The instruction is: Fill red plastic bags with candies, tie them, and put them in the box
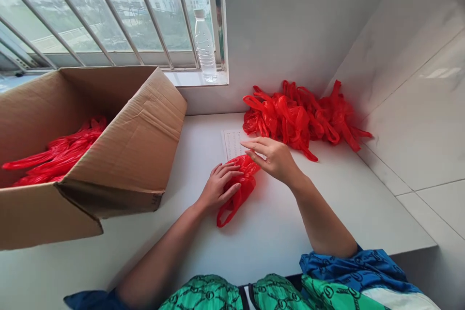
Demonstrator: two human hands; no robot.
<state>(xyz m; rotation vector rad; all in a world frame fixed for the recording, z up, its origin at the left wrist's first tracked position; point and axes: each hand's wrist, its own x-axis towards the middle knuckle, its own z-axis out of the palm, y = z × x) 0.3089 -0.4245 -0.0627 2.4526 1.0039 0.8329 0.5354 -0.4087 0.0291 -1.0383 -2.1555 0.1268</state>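
Note:
A red plastic bag (242,189) lies crumpled on the white tabletop in front of me, one handle loop pointing toward me. My left hand (221,183) rests on its left side, fingers stretched out and lying over the plastic. Just above the bag's far right end is my right hand (271,157), fingers extended and thumb apart. Whether its fingertips touch the bag I cannot tell. Partly under the bag's far side shows a sheet of paper (232,143) with small printed marks.
An open cardboard box (145,140) on the left holds several red bags (61,155). A heap of red plastic bags (294,116) lies against the back wall at right. A clear water bottle (206,48) stands on the sill of the barred window. A tiled wall (417,121) borders the right side.

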